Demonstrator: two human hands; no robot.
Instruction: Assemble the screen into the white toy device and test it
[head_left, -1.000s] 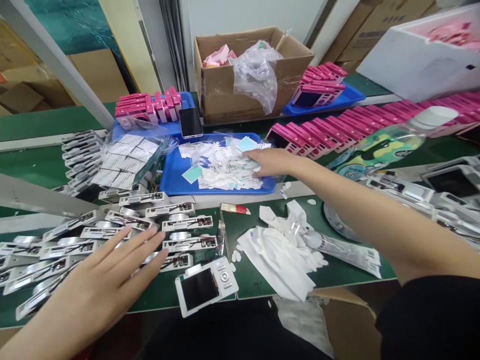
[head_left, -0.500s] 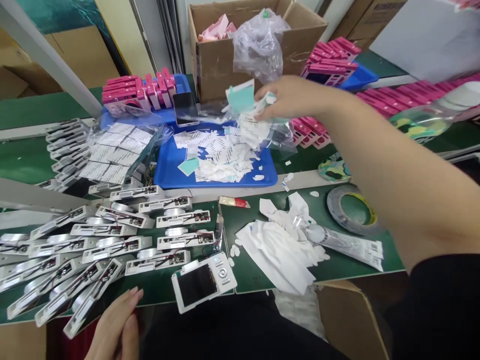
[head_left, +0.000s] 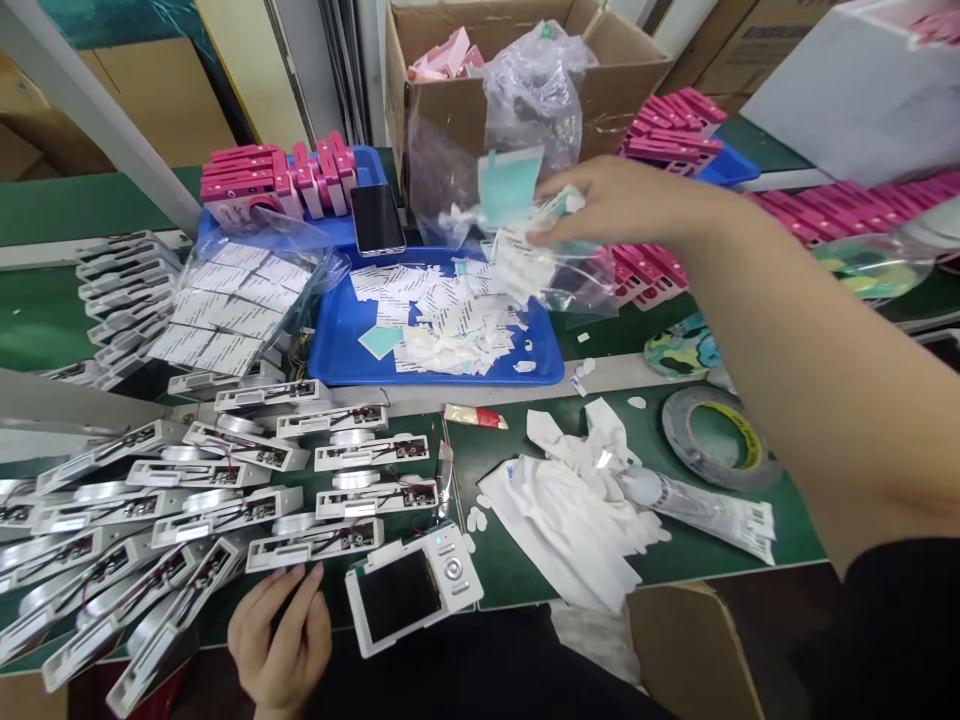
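My right hand [head_left: 581, 203] is closed on a bunch of white and turquoise paper scraps [head_left: 511, 190], held over the back of a blue tray [head_left: 435, 380]. Some clear plastic bag hangs around these scraps. In the tray lie printed paper slips [head_left: 457, 305] and a loose turquoise piece [head_left: 381, 341]. My left hand [head_left: 279, 640] rests at the bench's front edge, holding nothing, its fingers loosely bent and apart. Close to its right lies a white digital camera [head_left: 416, 588], screen up. White opened camera bodies [head_left: 315, 543] with wires showing lie just beyond those fingertips.
Pink cameras [head_left: 277, 180] are stacked at the back left, beside a phone [head_left: 377, 220]. A cardboard box [head_left: 450, 115] stands behind the tray. Crumpled white cloth [head_left: 570, 510], a tube [head_left: 709, 510] and a tape roll [head_left: 720, 438] lie front right. Bagged labels [head_left: 232, 300] sit left.
My left hand has moved right and up to the bench edge near the camera bodies. My right hand still grips the scraps, shifted slightly right as the whole view shifts a little.
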